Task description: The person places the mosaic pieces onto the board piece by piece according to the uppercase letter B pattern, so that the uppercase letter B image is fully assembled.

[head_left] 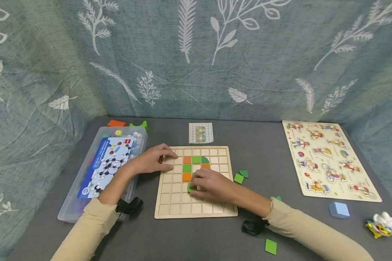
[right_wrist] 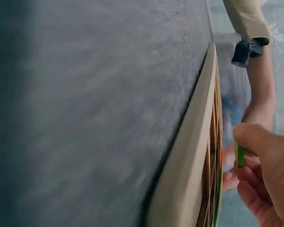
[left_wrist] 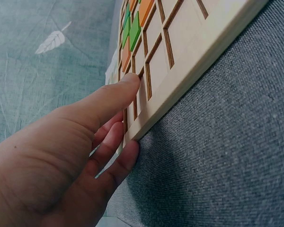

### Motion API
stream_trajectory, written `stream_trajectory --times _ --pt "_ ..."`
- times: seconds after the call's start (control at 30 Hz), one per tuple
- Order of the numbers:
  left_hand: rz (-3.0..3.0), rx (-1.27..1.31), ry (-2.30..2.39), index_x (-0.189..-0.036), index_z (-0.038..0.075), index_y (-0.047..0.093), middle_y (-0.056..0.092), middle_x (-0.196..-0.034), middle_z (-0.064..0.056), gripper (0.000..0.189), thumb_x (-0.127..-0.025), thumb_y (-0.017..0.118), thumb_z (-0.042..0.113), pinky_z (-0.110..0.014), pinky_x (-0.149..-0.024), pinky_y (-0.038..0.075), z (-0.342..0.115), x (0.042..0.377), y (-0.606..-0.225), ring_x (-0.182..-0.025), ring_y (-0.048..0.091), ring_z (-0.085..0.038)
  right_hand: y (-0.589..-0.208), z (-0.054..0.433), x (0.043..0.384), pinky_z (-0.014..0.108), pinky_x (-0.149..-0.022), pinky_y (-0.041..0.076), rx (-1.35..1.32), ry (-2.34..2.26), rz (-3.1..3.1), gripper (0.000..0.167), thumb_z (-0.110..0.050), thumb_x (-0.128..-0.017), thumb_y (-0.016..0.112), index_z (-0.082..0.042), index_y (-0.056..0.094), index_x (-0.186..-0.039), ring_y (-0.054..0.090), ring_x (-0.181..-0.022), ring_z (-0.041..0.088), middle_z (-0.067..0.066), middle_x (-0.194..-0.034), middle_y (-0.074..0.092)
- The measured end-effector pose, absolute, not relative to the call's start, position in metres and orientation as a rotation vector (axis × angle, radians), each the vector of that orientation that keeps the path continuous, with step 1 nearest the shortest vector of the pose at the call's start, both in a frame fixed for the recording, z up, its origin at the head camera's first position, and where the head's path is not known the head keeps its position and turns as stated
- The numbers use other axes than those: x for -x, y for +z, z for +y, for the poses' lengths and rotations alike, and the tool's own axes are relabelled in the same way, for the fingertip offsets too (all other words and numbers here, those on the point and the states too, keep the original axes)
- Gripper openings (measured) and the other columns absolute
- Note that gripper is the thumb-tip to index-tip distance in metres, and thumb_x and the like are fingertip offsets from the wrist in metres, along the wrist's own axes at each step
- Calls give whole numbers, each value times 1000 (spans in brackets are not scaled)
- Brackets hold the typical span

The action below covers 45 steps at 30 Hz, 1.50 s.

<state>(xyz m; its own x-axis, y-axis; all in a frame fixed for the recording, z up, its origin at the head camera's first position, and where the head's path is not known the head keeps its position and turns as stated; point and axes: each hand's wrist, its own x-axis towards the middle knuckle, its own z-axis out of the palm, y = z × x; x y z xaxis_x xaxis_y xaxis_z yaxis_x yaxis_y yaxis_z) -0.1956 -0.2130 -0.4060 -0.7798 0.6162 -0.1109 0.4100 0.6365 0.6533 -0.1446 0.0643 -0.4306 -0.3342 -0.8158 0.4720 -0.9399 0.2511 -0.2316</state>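
A wooden grid board (head_left: 164,208) lies on the grey table. In its cells sit orange tiles (head_left: 187,177), green tiles (head_left: 187,168) and a dark green rounded piece (head_left: 205,160). My left hand (head_left: 153,158) rests at the board's left edge; in the left wrist view its thumb touches the grid while a lower finger is against the side. My right hand (head_left: 212,183) pinches a green tile (right_wrist: 240,156) between thumb and fingers, just over the middle of the board. That hand hides some cells beneath it.
A small pattern card (head_left: 209,135) lies behind the board. At left stands a clear plastic box (head_left: 65,206). Loose green tiles (head_left: 270,246) lie to the right, with a picture puzzle board (head_left: 317,156), a blue block (head_left: 339,210) and a toy figure (head_left: 383,225) farther right.
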Motion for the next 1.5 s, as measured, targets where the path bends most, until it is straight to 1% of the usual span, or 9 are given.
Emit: stream_trajectory --times 0.23,0.4,0.73,0.93,1.13,1.33,1.5 --pt "2543 -826 883 -124 7 65 55 -119 -12 37 -91 69 23 -28 -72 42 -213 197 -406 -80 48 -15 -432 48 148 16 -74 44 -1629 728 -2316 5 -17 -85 75 -14 72 -87 53 -80 8 -4 -90 64" --pt "2541 -815 882 -125 8 64 55 -120 -12 37 -91 69 24 -29 -73 42 -213 196 -405 -82 48 -16 -430 44 146 15 -73 45 -1636 641 -2351 6 -19 -86 75 -14 72 -86 54 -80 8 -2 -90 64" --pt "2543 -821 876 -124 7 65 56 -118 -12 37 -91 69 23 -29 -73 43 -213 195 -405 -82 48 -15 -428 39 142 18 -75 47 -1626 560 -2422 5 -19 -88 72 -15 73 -85 56 -83 10 -2 -90 64" --pt "2541 -823 881 -124 7 65 55 -119 -12 37 -92 69 24 -28 -73 42 -213 196 -406 -82 48 -15 -428 39 142 17 -73 46 -1625 559 -2417 5 -18 -88 73 -15 73 -84 55 -80 9 -2 -87 63" --pt "2552 -833 888 -123 7 65 56 -118 -12 36 -91 69 24 -28 -73 43 -213 197 -407 -83 49 -15 -427 40 141 16 -71 47 -1633 486 -2442 6 -19 -89 71 -15 75 -87 56 -81 8 -2 -90 62" --pt "2548 -826 885 -124 8 65 56 -118 -11 37 -91 69 23 -28 -74 43 -214 196 -407 -83 49 -16 -425 50 140 18 -72 48 -1611 427 -2417 6 -23 -88 72 -18 74 -91 57 -83 8 -4 -93 62" --pt "2544 -830 888 -124 7 65 55 -119 -12 38 -91 69 24 -28 -74 44 -214 196 -407 -84 49 -16 -419 83 137 19 -72 49 -1542 550 -2411 11 -22 -86 75 -15 75 -95 58 -85 9 -3 -96 64"
